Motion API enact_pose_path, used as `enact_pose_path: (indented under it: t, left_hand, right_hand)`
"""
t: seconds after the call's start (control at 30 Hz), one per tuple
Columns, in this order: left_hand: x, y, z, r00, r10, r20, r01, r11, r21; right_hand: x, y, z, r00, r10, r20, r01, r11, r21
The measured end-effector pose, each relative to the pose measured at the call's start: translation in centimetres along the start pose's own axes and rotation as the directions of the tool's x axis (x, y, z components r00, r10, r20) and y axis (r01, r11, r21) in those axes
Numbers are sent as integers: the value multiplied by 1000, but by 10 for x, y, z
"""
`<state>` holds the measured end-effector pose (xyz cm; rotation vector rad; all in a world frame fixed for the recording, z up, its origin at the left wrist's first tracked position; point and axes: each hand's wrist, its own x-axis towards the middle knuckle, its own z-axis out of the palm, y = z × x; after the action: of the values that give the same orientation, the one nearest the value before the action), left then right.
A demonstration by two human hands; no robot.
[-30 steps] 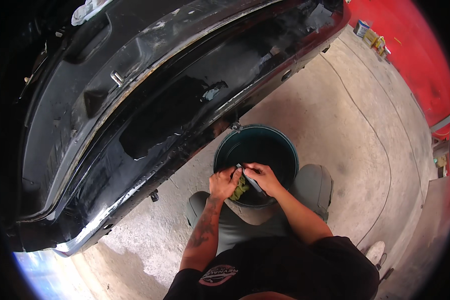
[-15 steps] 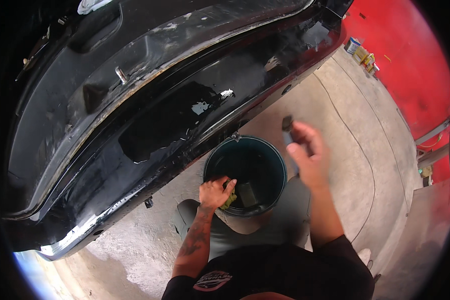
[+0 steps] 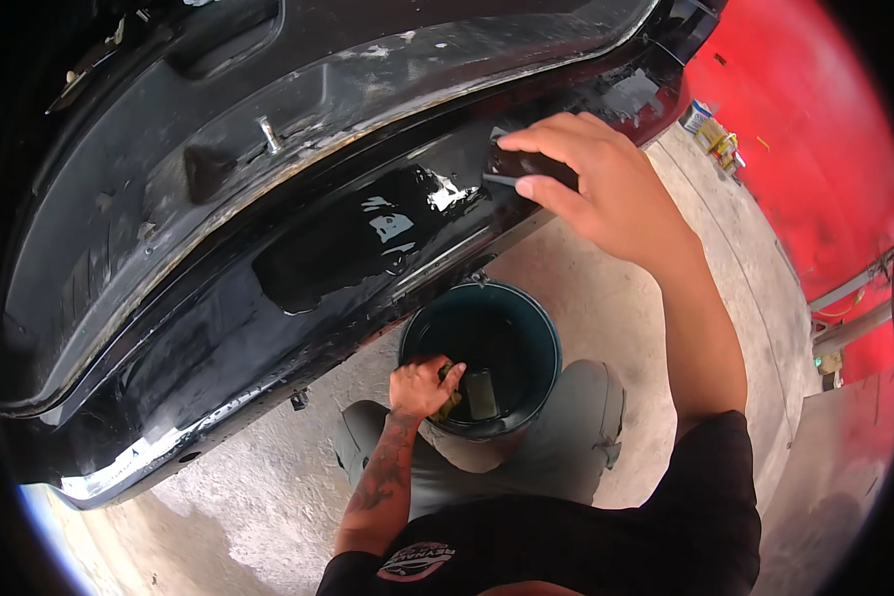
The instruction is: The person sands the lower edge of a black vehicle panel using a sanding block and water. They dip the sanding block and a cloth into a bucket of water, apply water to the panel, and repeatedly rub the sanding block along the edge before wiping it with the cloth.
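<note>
A black car body panel [image 3: 209,298] runs diagonally across the view, its surface wet in places. My right hand [image 3: 601,179] grips a dark sanding block [image 3: 539,167] from above, against the panel's upper right part. A lighter strip shows along the block's lower edge. At the near left rim of a dark green bucket [image 3: 556,333], my left hand [image 3: 420,385] is closed on a yellow-green cloth [image 3: 448,404], mostly hidden under the fingers. Inside the bucket, beside the cloth, lies a greyish rectangular piece [image 3: 481,394].
The bucket stands between my knees [image 3: 591,417] on a concrete floor [image 3: 238,487]. A metal stud [image 3: 268,134] sticks up from the panel's inner side. Several small containers [image 3: 713,134] stand by a red wall [image 3: 795,109] at the far right.
My right hand has moved up and left from beside the bucket to the panel, carrying the sanding block. My left hand stays at the bucket rim with the cloth.
</note>
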<state>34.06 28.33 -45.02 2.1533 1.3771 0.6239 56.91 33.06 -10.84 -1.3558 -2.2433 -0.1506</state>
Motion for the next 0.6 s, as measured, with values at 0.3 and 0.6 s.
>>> enact_pose_path:
  t: [0.3, 0.6]
  left_hand:
    - [0, -3, 2, 999, 23, -41, -22, 999, 29]
    - [0, 0, 3, 999, 4, -35, -2, 998, 64]
  right_hand:
    - [3, -3, -3, 998, 6, 69, -4, 1000, -30]
    - [6, -10, -3, 998, 21, 66, -15, 996, -90]
